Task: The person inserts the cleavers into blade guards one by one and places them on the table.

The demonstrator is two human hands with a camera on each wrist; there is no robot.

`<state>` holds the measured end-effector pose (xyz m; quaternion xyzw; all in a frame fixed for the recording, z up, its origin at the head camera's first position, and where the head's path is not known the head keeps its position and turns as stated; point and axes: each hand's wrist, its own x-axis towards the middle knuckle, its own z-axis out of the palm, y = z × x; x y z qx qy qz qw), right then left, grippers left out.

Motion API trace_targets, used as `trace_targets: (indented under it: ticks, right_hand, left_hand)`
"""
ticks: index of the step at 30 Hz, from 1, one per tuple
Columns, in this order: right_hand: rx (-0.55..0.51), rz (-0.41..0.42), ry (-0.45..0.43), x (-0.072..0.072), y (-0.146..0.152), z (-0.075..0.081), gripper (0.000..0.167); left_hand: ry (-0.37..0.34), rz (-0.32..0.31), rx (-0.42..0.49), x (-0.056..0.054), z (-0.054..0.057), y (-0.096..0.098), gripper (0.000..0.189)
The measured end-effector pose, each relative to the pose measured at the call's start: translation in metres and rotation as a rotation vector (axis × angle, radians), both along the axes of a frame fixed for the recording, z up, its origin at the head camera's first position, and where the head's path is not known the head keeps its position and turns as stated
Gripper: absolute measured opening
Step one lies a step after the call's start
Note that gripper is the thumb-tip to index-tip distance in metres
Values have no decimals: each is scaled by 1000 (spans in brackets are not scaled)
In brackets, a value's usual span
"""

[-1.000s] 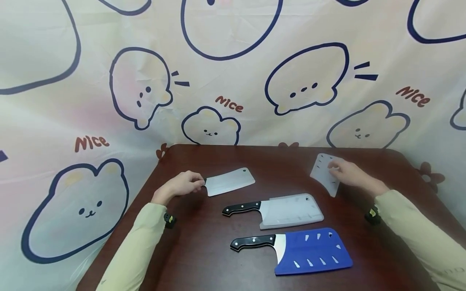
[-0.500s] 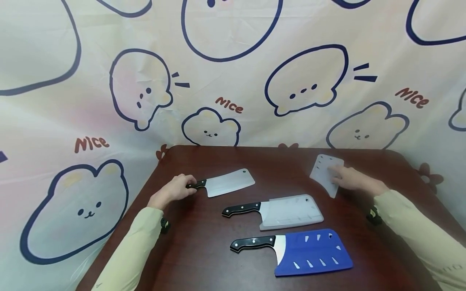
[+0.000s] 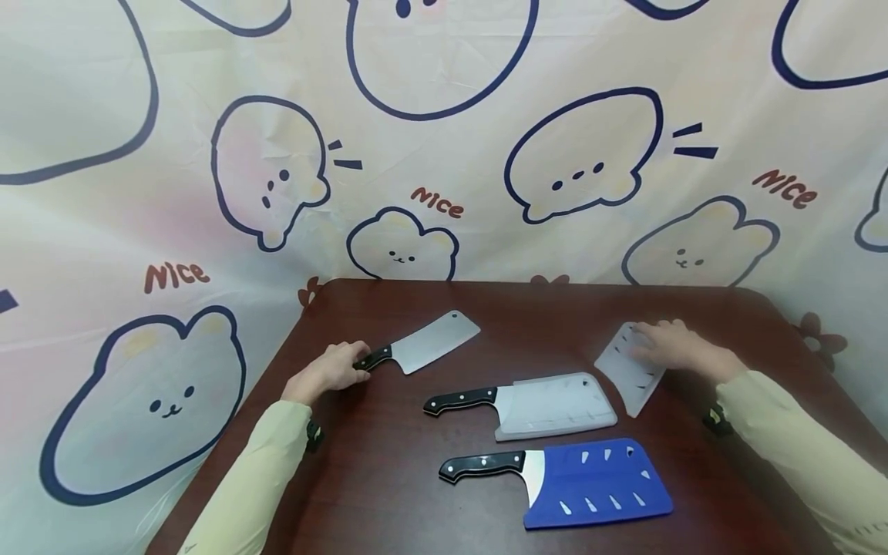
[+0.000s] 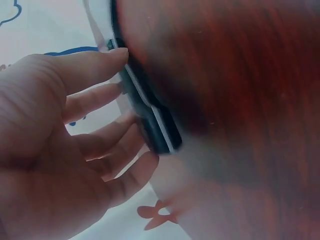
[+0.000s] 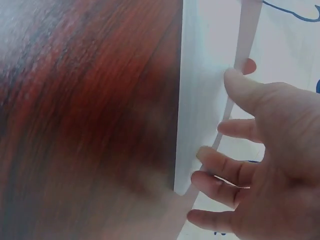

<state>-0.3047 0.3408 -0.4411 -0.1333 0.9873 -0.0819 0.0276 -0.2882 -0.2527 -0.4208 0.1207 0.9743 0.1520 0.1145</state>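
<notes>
At the far left of the table, a bare cleaver (image 3: 435, 343) lies with its blade toward the upper right. My left hand (image 3: 329, 370) touches its black riveted handle (image 4: 159, 122); in the left wrist view the thumb tip meets it, while the other fingers are loosely extended along its far side. A whitish translucent blade cover (image 3: 627, 378) with small slots lies slanted at the far right. Over its upper right part rests my right hand (image 3: 680, 348). The right wrist view shows spread, relaxed fingers (image 5: 225, 165) along the cover's edge; contact is partly hidden.
A second cleaver in a translucent white cover (image 3: 562, 405) lies mid-table. Closer to me is a third in a blue slotted cover (image 3: 600, 486). Both handles point left. A printed cloth (image 3: 479, 154) hangs behind the dark wooden table (image 3: 388, 478).
The bare cleaver has turned, its blade tip swinging away from me, and my left hand has slid back along the handle. The loose cover has rotated and shifted slightly toward me under my right hand.
</notes>
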Motion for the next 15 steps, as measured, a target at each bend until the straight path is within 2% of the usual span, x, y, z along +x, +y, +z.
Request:
trace_targets:
  ticks: [8, 15]
  right_hand:
    - [-45, -85, -48, -3, 13, -8, 91]
    - [-96, -58, -42, -5, 14, -7, 90]
  left_hand:
    - [-9, -30, 6, 0, -6, -1, 39]
    - [-61, -42, -15, 0, -7, 0, 35]
